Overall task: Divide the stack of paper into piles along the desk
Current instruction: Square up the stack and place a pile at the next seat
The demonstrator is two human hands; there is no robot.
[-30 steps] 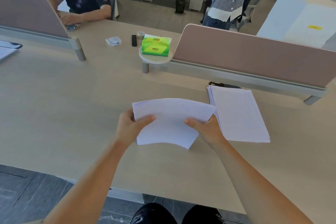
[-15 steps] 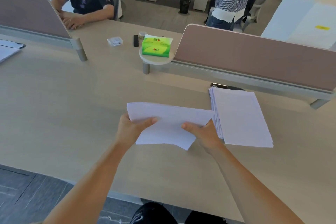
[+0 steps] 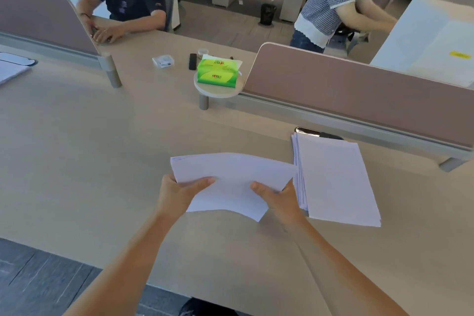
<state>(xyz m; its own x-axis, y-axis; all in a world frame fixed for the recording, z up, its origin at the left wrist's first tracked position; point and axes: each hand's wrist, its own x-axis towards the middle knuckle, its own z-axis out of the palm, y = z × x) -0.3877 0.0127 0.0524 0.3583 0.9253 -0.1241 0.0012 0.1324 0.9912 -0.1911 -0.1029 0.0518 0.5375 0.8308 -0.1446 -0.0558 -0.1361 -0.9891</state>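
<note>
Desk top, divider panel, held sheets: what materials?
The held sheets: thin matte white paper; they bow between the left hand and right hand. The desk top: probably wood-look laminate, smooth, even beige, soft sheen. The divider panel: mauve, matte, likely fabric-covered; its grey rail looks like metal.

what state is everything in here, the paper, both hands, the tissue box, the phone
left grip, thumb on top of the held sheets, pinching their left side
right grip, thumb on top, pinching their right side
held sheets, bowed upward, off the desk
paper stack, flat on the desk, edges slightly fanned
tissue box, resting on the round shelf
phone, flat, partly hidden by the stack
</note>
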